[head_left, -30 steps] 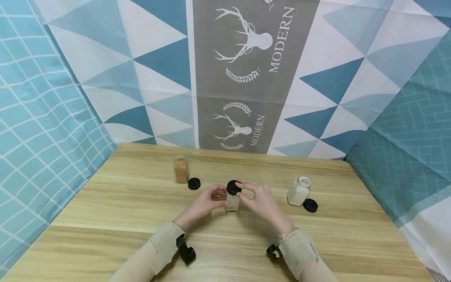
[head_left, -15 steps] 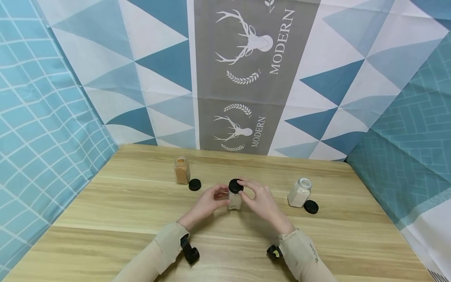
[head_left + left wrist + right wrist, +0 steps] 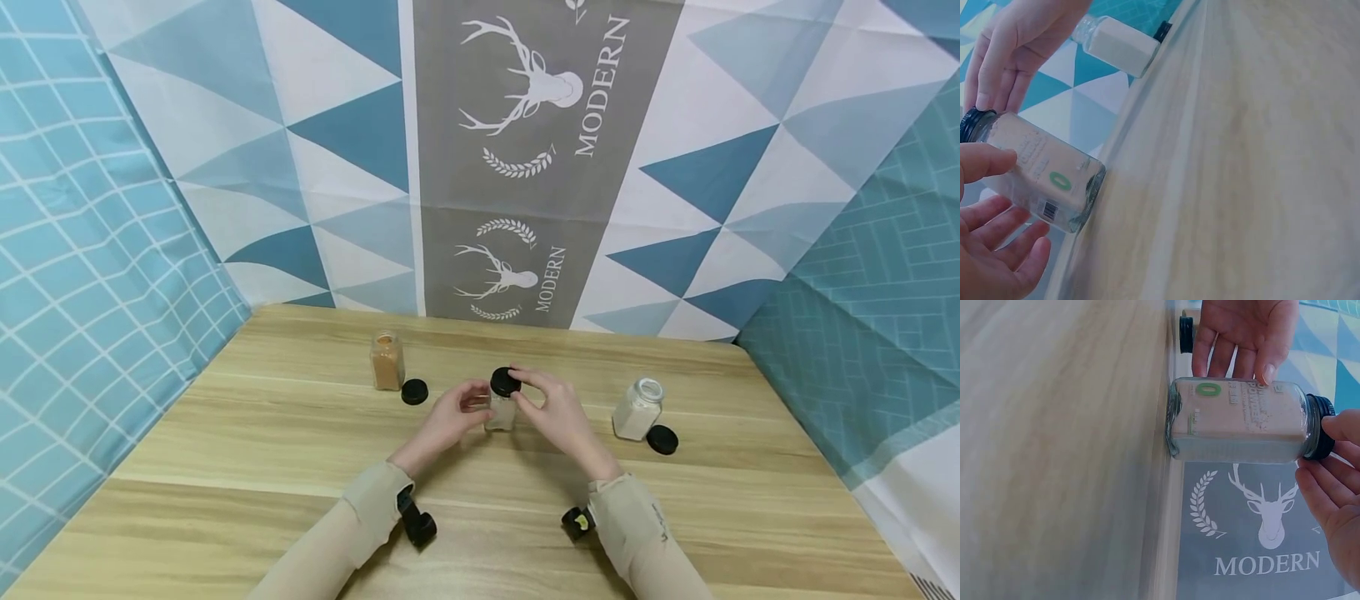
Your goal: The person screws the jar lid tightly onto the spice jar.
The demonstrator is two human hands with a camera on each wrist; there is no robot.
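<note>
A square glass spice jar (image 3: pixel 501 415) of pale powder stands upright mid-table, its black lid (image 3: pixel 506 381) on top. Printed lettering with a green ring shows on the jar (image 3: pixel 1244 419) in the right wrist view. My left hand (image 3: pixel 450 418) holds the jar's side, its thumb against the glass and its fingers around the far side. At the top, my right hand (image 3: pixel 553 415) pinches the lid between thumb and fingers. Whether the lid is fully screwed down, I cannot tell.
At the back left stands an uncapped jar of orange-brown powder (image 3: pixel 387 368), its black lid (image 3: pixel 415 392) beside it. Over on the right is an uncapped jar of white powder (image 3: pixel 636 412), with another black lid (image 3: pixel 662 439) by its base. Patterned cloth (image 3: pixel 495 183) hangs behind the table.
Both hands and the jar between them have shifted slightly away from me and a little to the right. The right hand stays on the lid; the side jars have not moved.
</note>
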